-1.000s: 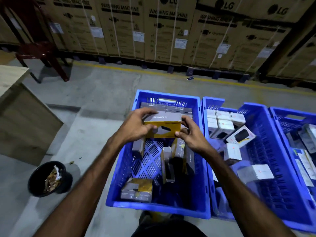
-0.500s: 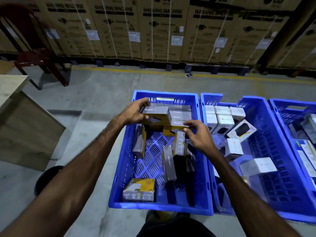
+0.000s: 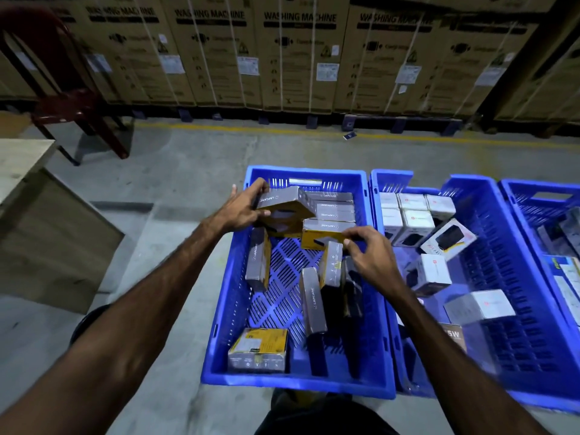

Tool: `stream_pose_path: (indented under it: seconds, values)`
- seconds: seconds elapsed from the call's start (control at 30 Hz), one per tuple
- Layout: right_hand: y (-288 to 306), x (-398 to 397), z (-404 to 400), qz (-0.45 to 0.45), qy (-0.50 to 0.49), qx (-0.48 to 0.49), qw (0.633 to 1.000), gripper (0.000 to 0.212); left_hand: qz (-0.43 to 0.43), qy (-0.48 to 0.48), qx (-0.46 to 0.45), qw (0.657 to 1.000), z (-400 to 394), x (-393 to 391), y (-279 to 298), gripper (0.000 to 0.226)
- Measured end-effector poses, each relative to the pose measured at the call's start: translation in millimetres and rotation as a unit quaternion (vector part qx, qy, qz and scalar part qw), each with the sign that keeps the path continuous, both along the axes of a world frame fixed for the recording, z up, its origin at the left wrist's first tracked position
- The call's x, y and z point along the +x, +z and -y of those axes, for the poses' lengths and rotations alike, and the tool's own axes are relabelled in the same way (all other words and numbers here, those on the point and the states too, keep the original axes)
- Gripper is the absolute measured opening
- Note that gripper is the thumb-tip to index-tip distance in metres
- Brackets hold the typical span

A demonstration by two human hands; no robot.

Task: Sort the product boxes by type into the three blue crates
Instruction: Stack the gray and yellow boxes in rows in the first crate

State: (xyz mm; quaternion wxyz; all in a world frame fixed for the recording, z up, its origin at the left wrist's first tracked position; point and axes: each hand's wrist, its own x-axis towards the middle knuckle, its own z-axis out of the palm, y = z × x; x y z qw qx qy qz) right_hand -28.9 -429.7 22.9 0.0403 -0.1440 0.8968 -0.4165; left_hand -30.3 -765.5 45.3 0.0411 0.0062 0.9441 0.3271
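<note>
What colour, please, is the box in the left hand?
Grey and yellow box, left hand; head view.

A row of tall cartons [image 3: 301, 54] printed WASHING MACHINE stands along the far side of the concrete floor [image 3: 175, 158], behind a yellow line [image 3: 251, 130]. A dark red chair [image 3: 72, 102] stands at far left, a wooden tabletop [image 3: 22, 164] nearer, a black bin [image 3: 89, 318] below it
</note>
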Motion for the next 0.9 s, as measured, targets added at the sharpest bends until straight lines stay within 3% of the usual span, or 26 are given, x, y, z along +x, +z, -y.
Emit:
stream_pose_path:
  seconds: [0.13, 0.23, 0.3, 0.4, 0.47, 0.57, 0.77, 0.9]
  values:
    - [9, 17, 27, -0.029, 0.041, 0.063, 0.997, 0.018, -0.004, -0.004, 0.016, 1.000, 3, 5, 1, 0.037]
    - [16, 32, 78, 0.031, 0.158, 0.103, 0.982, 0.027, -0.001, -0.011, 0.044, 0.999, 7, 6, 2, 0.039]
    - [17, 34, 113, 0.078, 0.211, 0.075, 0.971, 0.037, -0.003, -0.017, 0.057, 0.998, 8, 7, 3, 0.040]
    - [13, 21, 148, 0.195, 0.198, 0.019, 0.960, 0.045, 0.002, -0.009, 0.065, 0.998, 9, 7, 4, 0.040]
    - [5, 8, 159, 0.242, 0.186, 0.036, 0.952, 0.041, 0.003, -0.001, 0.070, 0.998, 10, 8, 2, 0.041]
    - [-4, -6, 163, 0.261, 0.199, 0.058, 0.943, 0.043, 0.008, 0.009, 0.065, 0.998, 9, 6, -2, 0.043]
    - [-29, 3, 169, 0.237, 0.152, 0.045, 0.959, 0.077, 0.015, 0.013, 0.048, 0.999, 12, 0, -5, 0.043]
    - [-32, 1, 166, 0.253, 0.191, 0.079, 0.945, 0.072, 0.023, -0.007, 0.030, 0.999, 11, -3, 0, 0.043]
